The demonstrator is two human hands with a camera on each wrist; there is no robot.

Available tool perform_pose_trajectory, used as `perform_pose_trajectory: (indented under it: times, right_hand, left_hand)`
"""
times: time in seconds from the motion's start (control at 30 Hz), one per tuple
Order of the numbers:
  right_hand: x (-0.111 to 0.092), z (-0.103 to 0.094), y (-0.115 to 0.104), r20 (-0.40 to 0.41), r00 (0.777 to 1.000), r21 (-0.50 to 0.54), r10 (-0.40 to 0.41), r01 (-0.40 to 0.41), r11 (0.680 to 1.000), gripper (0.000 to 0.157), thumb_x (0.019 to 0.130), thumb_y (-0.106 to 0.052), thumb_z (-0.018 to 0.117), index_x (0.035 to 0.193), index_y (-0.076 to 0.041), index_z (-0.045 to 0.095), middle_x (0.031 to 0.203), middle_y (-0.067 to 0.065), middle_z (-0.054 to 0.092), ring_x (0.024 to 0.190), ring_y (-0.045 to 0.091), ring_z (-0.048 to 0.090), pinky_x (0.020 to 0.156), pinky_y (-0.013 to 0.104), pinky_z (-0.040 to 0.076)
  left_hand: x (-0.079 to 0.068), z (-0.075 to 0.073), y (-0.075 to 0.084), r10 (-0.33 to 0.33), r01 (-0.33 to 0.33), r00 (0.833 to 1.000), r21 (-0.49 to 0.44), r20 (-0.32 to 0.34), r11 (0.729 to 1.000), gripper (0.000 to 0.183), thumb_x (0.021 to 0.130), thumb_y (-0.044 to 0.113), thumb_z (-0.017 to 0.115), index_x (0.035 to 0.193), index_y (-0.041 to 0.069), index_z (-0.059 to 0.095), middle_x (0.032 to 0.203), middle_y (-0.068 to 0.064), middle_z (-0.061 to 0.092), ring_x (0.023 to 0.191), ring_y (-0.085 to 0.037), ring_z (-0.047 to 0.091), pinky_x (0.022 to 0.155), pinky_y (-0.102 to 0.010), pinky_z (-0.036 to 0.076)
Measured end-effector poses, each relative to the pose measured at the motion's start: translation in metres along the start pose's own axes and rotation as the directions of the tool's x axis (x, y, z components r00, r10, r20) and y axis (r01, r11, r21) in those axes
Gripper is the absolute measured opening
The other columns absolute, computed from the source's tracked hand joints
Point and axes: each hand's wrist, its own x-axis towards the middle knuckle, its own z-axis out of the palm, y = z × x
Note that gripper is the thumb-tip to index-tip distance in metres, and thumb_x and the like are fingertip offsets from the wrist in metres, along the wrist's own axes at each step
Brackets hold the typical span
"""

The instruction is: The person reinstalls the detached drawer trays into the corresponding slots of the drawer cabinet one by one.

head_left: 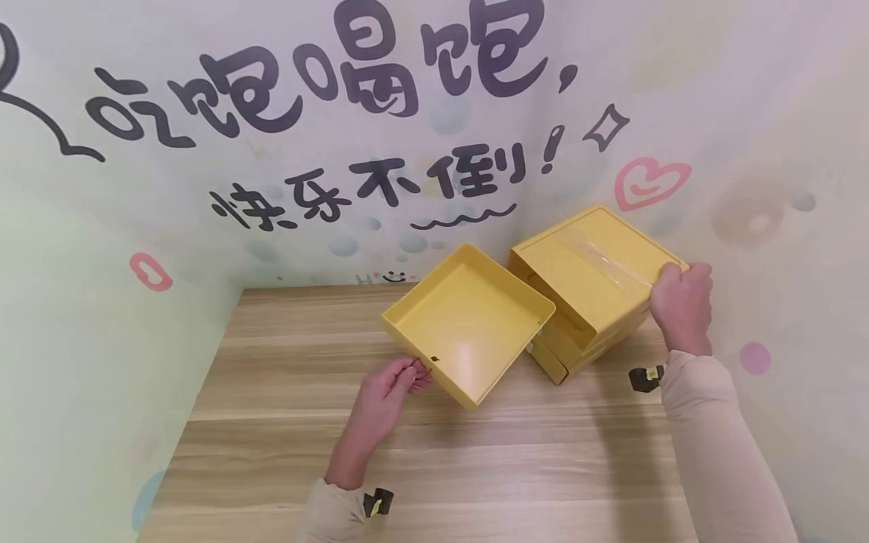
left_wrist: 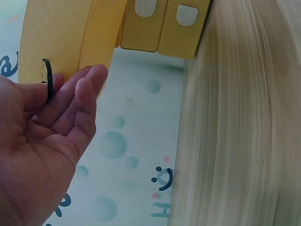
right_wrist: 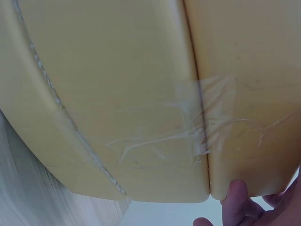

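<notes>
In the head view a yellow drawer (head_left: 475, 324) is out of the yellow drawer cabinet (head_left: 597, 264), held up at a tilt with its inside facing up. Its far right corner overlaps the cabinet's open top slot. My left hand (head_left: 387, 396) is at the drawer's near left edge, and in the left wrist view the thumb and fingers pinch a thin black pull loop (left_wrist: 49, 80) on the drawer front. My right hand (head_left: 682, 305) grips the cabinet's top right corner; in the right wrist view its fingertips (right_wrist: 235, 195) press the yellow shell.
Lower drawer fronts (left_wrist: 141, 28) with pale rounded tabs show in the left wrist view. Clear tape (right_wrist: 207, 122) crosses the cabinet's seam. The wooden table (head_left: 271, 422) meets a printed wall (head_left: 305, 249) behind and at both sides, close by the cabinet.
</notes>
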Motion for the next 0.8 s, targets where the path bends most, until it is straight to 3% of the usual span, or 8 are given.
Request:
perform_pose_trajectory:
  times: [0.13, 0.33, 0.53, 0.7, 0.8]
  right_hand:
    - [0.000, 0.000, 0.001, -0.001, 1.000, 0.001, 0.002, -0.002, 1.000, 0.062, 0.093, -0.044, 0.019, 0.138, -0.002, 0.025, 0.141, 0.025, 0.036, 0.119, 0.049, 0.042, 0.092, 0.063, 0.035]
    - [0.001, 0.001, 0.001, 0.006, 1.000, 0.005, -0.001, 0.001, 1.000, 0.063, 0.093, -0.045, 0.020, 0.138, -0.002, 0.026, 0.140, 0.025, 0.036, 0.118, 0.047, 0.042, 0.091, 0.063, 0.035]
    - [0.000, 0.001, 0.001, 0.006, 1.000, 0.010, -0.001, 0.001, 1.000, 0.062, 0.093, -0.045, 0.020, 0.138, -0.002, 0.026, 0.141, 0.024, 0.036, 0.119, 0.047, 0.042, 0.092, 0.063, 0.035]
    - [0.000, 0.001, 0.001, -0.003, 1.000, 0.009, -0.001, 0.001, 1.000, 0.062, 0.093, -0.045, 0.020, 0.137, -0.001, 0.027, 0.140, 0.024, 0.037, 0.120, 0.048, 0.042, 0.093, 0.064, 0.035]
    - [0.000, 0.000, 0.001, -0.005, 1.000, 0.006, -0.002, 0.002, 1.000, 0.062, 0.093, -0.044, 0.020, 0.137, -0.001, 0.027, 0.140, 0.025, 0.037, 0.119, 0.049, 0.043, 0.092, 0.064, 0.035]
  left_hand:
    - [0.000, 0.002, 0.001, 0.004, -0.004, 1.000, -0.008, 0.021, 1.000, 0.022, 0.100, 0.006, 0.044, 0.107, -0.004, 0.062, 0.104, -0.023, 0.069, 0.094, -0.035, 0.069, 0.081, -0.041, 0.057]
    - [-0.001, 0.005, 0.003, 0.038, -0.039, 0.998, 0.005, 0.054, 0.999, 0.022, 0.100, 0.005, 0.043, 0.107, -0.005, 0.062, 0.102, -0.022, 0.070, 0.094, -0.036, 0.068, 0.080, -0.037, 0.058]
    - [-0.002, 0.009, 0.004, 0.020, -0.019, 0.998, -0.018, 0.055, 1.000, 0.022, 0.100, 0.004, 0.042, 0.106, -0.006, 0.062, 0.101, -0.024, 0.069, 0.094, -0.039, 0.068, 0.079, -0.033, 0.058]
    - [-0.003, 0.011, 0.005, 0.011, -0.009, 0.998, -0.028, 0.054, 1.000, 0.022, 0.100, 0.003, 0.043, 0.104, -0.005, 0.062, 0.099, -0.023, 0.070, 0.092, -0.037, 0.068, 0.077, -0.032, 0.058]
    - [-0.003, 0.012, 0.004, 0.026, -0.025, 0.998, -0.026, 0.054, 0.999, 0.021, 0.100, 0.003, 0.043, 0.103, -0.006, 0.062, 0.099, -0.023, 0.070, 0.088, -0.026, 0.070, 0.077, -0.039, 0.058]
